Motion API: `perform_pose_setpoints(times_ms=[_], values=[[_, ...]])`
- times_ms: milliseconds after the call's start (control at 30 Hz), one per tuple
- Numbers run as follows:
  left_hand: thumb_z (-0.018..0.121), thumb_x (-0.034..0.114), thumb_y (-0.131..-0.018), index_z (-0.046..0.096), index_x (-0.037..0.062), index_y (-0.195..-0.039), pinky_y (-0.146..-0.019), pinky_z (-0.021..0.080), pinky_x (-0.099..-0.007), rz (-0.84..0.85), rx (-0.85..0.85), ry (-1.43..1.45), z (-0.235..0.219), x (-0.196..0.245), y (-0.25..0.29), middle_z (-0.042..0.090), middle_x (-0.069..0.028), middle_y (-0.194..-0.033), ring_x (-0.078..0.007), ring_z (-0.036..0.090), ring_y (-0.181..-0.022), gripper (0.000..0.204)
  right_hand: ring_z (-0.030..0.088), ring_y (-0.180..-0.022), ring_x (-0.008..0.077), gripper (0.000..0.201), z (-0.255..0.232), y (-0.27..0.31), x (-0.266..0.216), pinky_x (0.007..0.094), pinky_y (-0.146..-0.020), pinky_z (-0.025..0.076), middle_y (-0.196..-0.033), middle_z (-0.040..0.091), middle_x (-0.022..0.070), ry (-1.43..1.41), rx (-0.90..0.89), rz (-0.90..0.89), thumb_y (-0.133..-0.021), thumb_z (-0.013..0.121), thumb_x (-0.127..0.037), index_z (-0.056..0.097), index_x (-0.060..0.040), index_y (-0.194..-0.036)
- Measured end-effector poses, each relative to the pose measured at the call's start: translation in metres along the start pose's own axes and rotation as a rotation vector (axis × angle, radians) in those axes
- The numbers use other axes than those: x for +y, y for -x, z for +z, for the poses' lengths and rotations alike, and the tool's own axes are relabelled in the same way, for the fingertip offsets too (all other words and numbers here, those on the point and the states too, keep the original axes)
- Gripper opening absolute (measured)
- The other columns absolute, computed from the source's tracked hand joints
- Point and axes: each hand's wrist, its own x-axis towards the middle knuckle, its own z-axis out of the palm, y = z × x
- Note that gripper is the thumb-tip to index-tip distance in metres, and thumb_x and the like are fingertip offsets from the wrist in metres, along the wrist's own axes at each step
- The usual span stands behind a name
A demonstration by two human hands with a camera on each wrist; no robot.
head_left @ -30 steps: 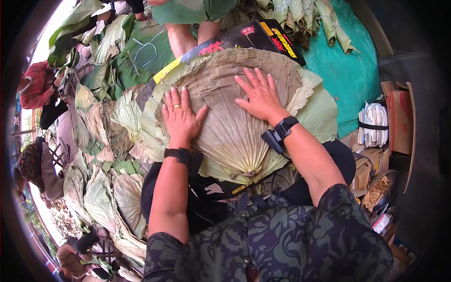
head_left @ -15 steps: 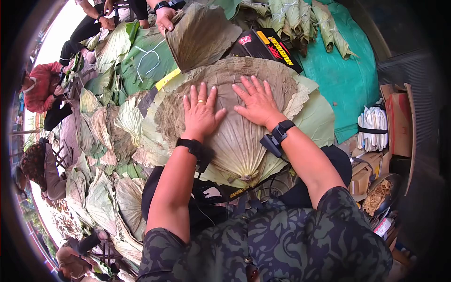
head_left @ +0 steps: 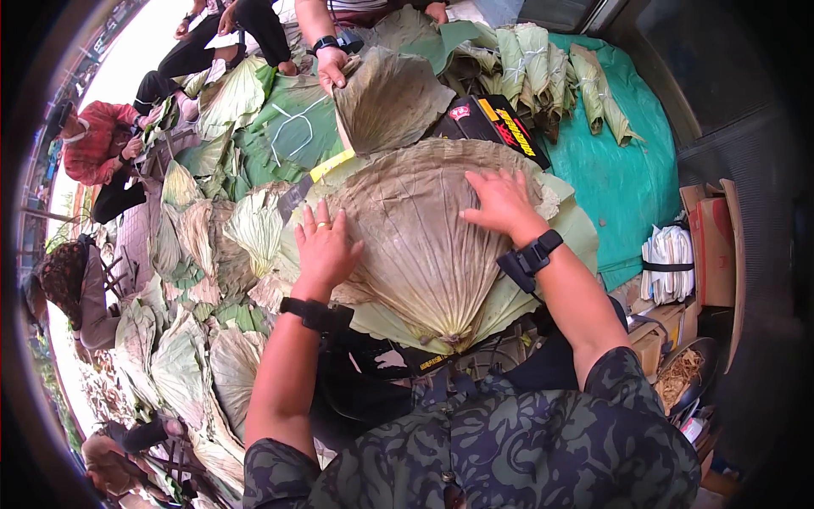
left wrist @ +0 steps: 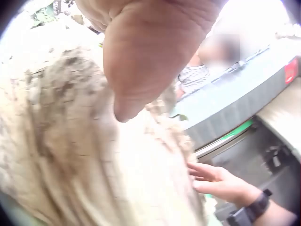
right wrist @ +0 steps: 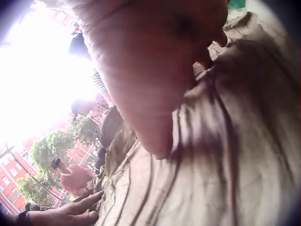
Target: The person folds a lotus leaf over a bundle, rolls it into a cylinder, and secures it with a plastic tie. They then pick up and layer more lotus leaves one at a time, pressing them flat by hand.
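Large dry leaf (head_left: 424, 246), brown near its upper rim and ribbed down to its stem end, spreads right in front of us in the head view, over pale green leaves (head_left: 579, 222). Our hands are apart and hold nothing: our left hand (head_left: 326, 253), fingers spread, is at its left edge, and our right hand (head_left: 507, 205), also spread, is over its upper right part. Beyond it, another person's hand (head_left: 331, 68) grips a darker leaf (head_left: 393, 97) beside a black box (head_left: 492, 127). Tied leaf rolls (head_left: 536, 64) lie by a green sheet (head_left: 636, 174).

From the left wrist, blurred, we see our left thumb pointing down at the ribbed leaf; we cannot tell whether it touches. Our right hand shows at the far edge.

From the right wrist, our right thumb tip rests on the ribs, and our left hand is at lower left.
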Motion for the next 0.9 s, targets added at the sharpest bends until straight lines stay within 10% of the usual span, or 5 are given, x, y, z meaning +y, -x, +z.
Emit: perform_pose_setpoints(times_ms=[133, 367, 700, 767, 900], values=[[0.06, 0.037, -0.078, 0.043, 0.0121, -0.129, -0.104, 0.018, -0.0519, 0.162, 0.11, 0.148, -0.024, 0.031, 0.028, 0.029, -0.02, -0.139, -0.0396, 0.022, -0.13, 0.059, 0.051, -0.101, 0.031, 0.057, -0.023, -0.026, -0.045, 0.0428, -0.084, 0.039, -0.108, 0.054, 0.0125, -0.127, 0.613, -0.215, -0.065, 0.069, -0.035, 0.05, -0.0078, -0.111], [0.063, 0.034, -0.075, 0.044, 0.0103, -0.127, -0.102, 0.023, -0.0517, 0.303, -0.157, 0.171, -0.006, 0.047, 0.054, 0.031, -0.0225, -0.136, -0.0413, 0.025, -0.128, 0.06, 0.054, -0.096, 0.0346, 0.057, -0.039, -0.112, -0.139, 0.0457, -0.077, 0.044, -0.106, 0.054, 0.0177, -0.191, 0.581, -0.004, -0.068, 0.066, -0.035, 0.046, -0.0043, -0.112], [0.064, 0.026, -0.076, 0.051, 0.0021, -0.118, -0.093, 0.039, -0.0382, 0.364, 0.074, 0.627, -0.012, 0.041, 0.052, 0.049, -0.0233, -0.119, -0.0366, 0.046, -0.113, 0.05, 0.062, -0.07, 0.0311, 0.023, -0.07, -0.099, -0.085, 0.0385, -0.066, 0.046, -0.076, 0.063, 0.0204, -0.778, 0.902, 0.0, -0.076, 0.051, -0.014, 0.063, 0.0005, -0.089], [0.065, 0.031, -0.078, 0.046, 0.0003, -0.123, -0.091, 0.04, -0.0371, 0.224, -0.184, 1.032, -0.01, 0.046, 0.052, 0.048, -0.0228, -0.121, -0.0345, 0.048, -0.111, 0.057, 0.052, -0.067, 0.012, 0.02, -0.073, -0.056, -0.084, 0.0284, -0.065, 0.044, -0.076, 0.062, 0.0078, -1.342, 0.915, 0.013, -0.08, 0.052, -0.01, 0.059, 0.0076, -0.088], [0.066, 0.034, -0.079, 0.013, 0.0025, -0.139, -0.088, 0.042, -0.0379, -0.129, -0.422, 2.12, 0.013, 0.062, 0.049, 0.044, -0.0201, -0.126, -0.0268, 0.05, -0.108, 0.085, 0.055, -0.081, 0.0162, 0.016, -0.013, 0.034, -0.082, 0.0294, -0.073, 0.044, -0.092, 0.059, 0.0098, -1.751, 0.873, 0.279, -0.079, 0.056, -0.005, 0.053, 0.006, -0.09]])
